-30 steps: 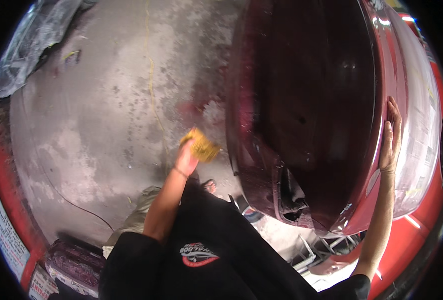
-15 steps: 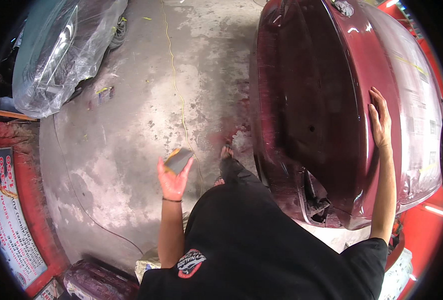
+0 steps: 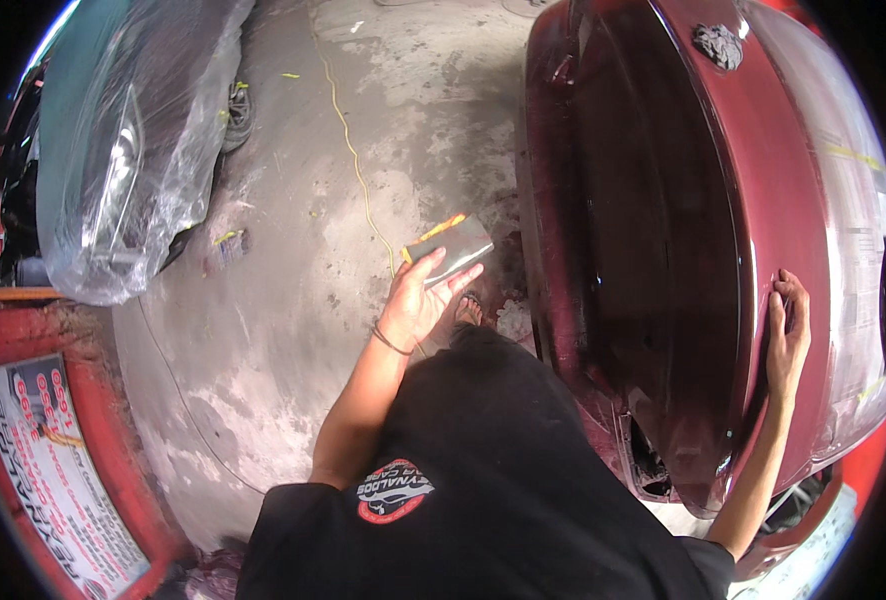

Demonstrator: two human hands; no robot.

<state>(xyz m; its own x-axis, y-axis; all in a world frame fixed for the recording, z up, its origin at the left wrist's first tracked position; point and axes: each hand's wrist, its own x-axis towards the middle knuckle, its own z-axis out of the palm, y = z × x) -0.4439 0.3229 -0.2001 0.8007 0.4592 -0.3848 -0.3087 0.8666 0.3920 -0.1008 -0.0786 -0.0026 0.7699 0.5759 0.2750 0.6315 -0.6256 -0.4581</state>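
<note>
A dark grey sheet, which looks like sandpaper, is folded round a yellow-orange pad, and this sanding pad (image 3: 455,248) is gripped between the thumb and fingers of my left hand (image 3: 415,305). It is held up in the air over the floor, apart from the car. On my right stands a maroon car (image 3: 653,180) with a dull, dusty finish. My right hand (image 3: 789,335) lies on the car's upper edge, fingers slightly bent and touching the paint, holding nothing. A crumpled grey cloth or paper wad (image 3: 718,46) sits farther along the same panel.
Clear plastic sheeting and taped paper (image 3: 851,220) cover the car's right part. Another car under plastic (image 3: 133,160) stands at the far left. A yellow cord (image 3: 353,150) crosses the concrete floor. A printed sign (image 3: 58,460) leans by a red wall at lower left.
My left hand has moved right and away from me with the sanding pad, turning it. My view has shifted too; my right hand stays on the car and appears lower.
</note>
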